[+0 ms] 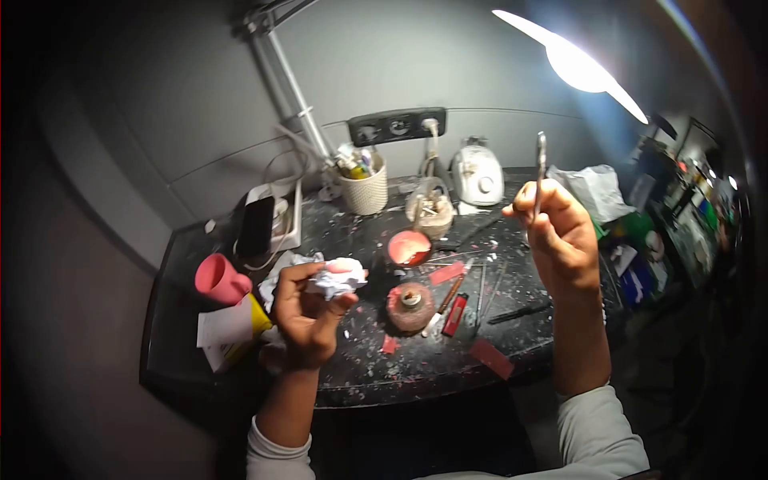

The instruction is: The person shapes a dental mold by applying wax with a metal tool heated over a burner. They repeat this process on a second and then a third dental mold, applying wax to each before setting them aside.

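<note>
My left hand (308, 312) is raised over the left part of the dark speckled worktable (416, 368) and grips a crumpled white tissue (336, 282) with a small pink object (346, 265) on top of it. My right hand (556, 228) is lifted higher at the right and pinches a thin metal tool (541, 164) that points straight up. Between the hands, on the table, sit a small round burner (410, 306) and a bowl of pink material (409, 247).
A pink cup (220, 279) and papers lie at the left edge, with a phone (257, 226) behind them. A cup of tools (364, 184), a white machine (478, 176), a lamp arm and a wall socket stand at the back. Pink wax strips and several tools litter the middle.
</note>
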Tool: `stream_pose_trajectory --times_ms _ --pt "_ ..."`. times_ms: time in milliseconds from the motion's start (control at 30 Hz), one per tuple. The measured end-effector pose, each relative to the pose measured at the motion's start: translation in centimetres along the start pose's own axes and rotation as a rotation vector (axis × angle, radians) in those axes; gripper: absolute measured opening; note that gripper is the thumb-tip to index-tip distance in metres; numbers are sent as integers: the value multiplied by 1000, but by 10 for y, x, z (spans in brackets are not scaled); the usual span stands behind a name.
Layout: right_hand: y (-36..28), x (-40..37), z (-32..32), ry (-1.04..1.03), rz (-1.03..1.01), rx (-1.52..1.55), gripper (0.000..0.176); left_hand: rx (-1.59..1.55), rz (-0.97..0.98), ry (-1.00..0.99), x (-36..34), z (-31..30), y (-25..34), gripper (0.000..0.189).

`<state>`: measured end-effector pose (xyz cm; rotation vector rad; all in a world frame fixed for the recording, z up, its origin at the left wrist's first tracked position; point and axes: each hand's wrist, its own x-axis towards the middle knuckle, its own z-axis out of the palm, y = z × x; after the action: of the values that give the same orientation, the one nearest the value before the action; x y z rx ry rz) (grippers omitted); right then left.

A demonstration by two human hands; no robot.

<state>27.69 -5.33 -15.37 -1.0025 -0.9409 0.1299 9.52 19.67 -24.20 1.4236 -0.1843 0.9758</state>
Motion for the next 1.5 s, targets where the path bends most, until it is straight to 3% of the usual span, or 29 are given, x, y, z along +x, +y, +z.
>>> stream_pose_trajectory --times_ms 33,133,200,367,467,500,633,700,800,900,933,1000,1067,1200,1267,1467,1500 --pt "7 4 -6 -162 -9 -3 21 33 1 -15 -2 1 1 48" --pt "18 10 19 -252 -8 277 16 108 40 -68 -8 6 3 51" --pt "17 4 21 -221 59 171 18 115 104 -136 -9 8 2 55" --pt "32 5 0 -108 -92 -375 18 96 129 -193 -10 7 2 53" --pt "20 10 -18 -71 218 -777 14 86 82 -174 -10 7 1 52" --pt "20 12 -28 -83 202 -864 14 62 67 -163 -10 8 0 53" --pt "21 18 -68 11 335 -944 14 94 72 -130 -10 6 -3 53" --pt "23 25 -82 -30 544 -1147 13 105 52 -123 -11 5 -3 53" --pt "43 31 -90 42 622 -1069 14 120 35 -118 -10 4 -5 52" --pt "84 27 -101 -71 688 -1105 25 107 4 -85 -10 3 -7 50" --pt "91 27 -105 -184 628 -1232 20 105 3 -90 -10 4 -8 50" --pt "81 27 -100 22 685 -1036 13 70 -10 -72 -10 4 -7 50" --pt "64 31 -89 94 603 -1084 7 71 -22 -88 -11 4 -5 49" --pt "52 29 -81 110 244 -449 12 120 -20 -100 -12 12 3 53" --pt "43 23 -65 93 110 -370 11 112 8 -135 -13 12 2 55" --pt "17 4 -25 121 63 -335 15 76 49 -235 -13 11 2 55" --pt "16 3 -23 43 -3 -319 16 66 77 -257 -12 11 1 56"
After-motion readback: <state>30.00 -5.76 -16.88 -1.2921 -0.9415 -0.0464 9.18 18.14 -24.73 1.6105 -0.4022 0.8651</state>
